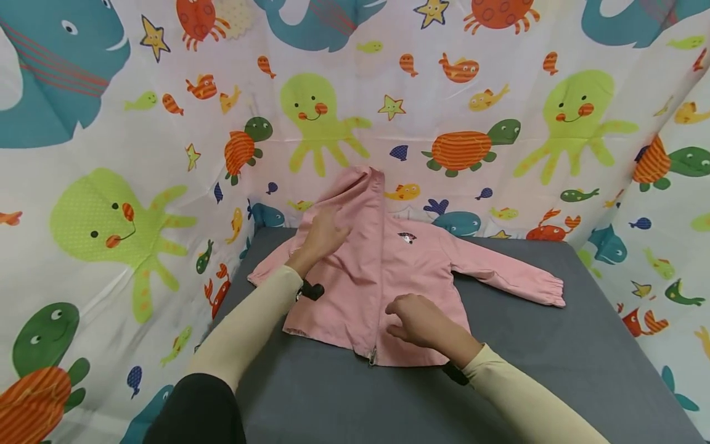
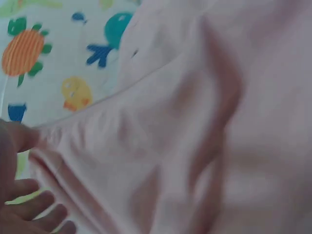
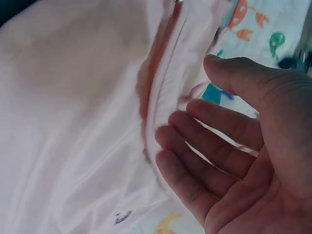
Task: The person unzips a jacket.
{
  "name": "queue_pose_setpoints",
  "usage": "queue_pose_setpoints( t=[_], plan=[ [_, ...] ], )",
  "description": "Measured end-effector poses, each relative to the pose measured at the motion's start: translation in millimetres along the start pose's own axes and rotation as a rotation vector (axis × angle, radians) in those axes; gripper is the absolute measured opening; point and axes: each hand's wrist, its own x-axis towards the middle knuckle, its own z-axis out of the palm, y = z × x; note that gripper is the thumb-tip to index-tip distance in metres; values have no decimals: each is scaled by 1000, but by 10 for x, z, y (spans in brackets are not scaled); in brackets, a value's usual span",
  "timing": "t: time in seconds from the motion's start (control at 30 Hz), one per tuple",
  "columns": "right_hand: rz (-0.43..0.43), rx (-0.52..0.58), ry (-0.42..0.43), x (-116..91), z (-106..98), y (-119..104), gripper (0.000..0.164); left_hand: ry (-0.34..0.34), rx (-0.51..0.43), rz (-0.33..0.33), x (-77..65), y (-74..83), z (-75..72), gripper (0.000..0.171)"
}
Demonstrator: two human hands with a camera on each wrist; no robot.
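Observation:
A pink hooded zip jacket lies spread out front side up, its hood at the far end. The zipper runs down the middle to a pull at the hem. My left hand is over the upper left part of the jacket, below the hood; in the left wrist view its thumb overlaps the cloth's edge and the other fingers are spread apart from it. With fingers relaxed and nothing held, my right hand hovers over the lower front, right of the zipper. My left forearm partly covers the sleeve on that side.
The jacket rests on a grey table. Behind it and at both sides hangs a white curtain printed with sea animals. One sleeve stretches out to the right, and a small dark patch marks the chest.

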Motion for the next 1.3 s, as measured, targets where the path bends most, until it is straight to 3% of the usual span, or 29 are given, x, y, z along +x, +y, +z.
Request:
queue_pose_setpoints(
  t=[0.03,0.17,0.2,0.27,0.33,0.47,0.6,0.7,0.87,0.97,1.13,1.3],
  plan=[
    [14,-11,8,-9,1,42,25,-40,18,-20,-110,20,41,60],
    [51,-9,21,-30,33,171,36,-272,124,-222,-652,148,216,45],
    [58,-9,18,-34,50,196,37,-327,124,-246,-775,190,264,41],
    [97,-12,14,-90,80,236,43,-411,110,-247,-994,294,402,42],
    [144,-16,4,-146,116,255,51,-455,104,-199,-1209,399,522,41],
    [241,-2,-2,-275,230,250,63,-437,173,-88,-1615,595,749,47],
    [309,-39,-25,-447,396,222,56,-384,250,-25,-1963,752,954,54],
    [341,-77,-12,-546,515,156,55,-325,275,17,-2152,826,1024,53],
    [381,-81,54,-586,581,-15,58,-242,254,-2,-2357,892,1018,39],
    [358,-60,77,-498,592,-124,53,-178,247,-40,-2469,875,956,28],
    [326,-12,120,-371,624,-271,31,-69,239,-50,-2606,838,840,21],
    [300,58,200,-324,641,-338,10,-52,227,-33,-2657,847,807,17]
  ],
)
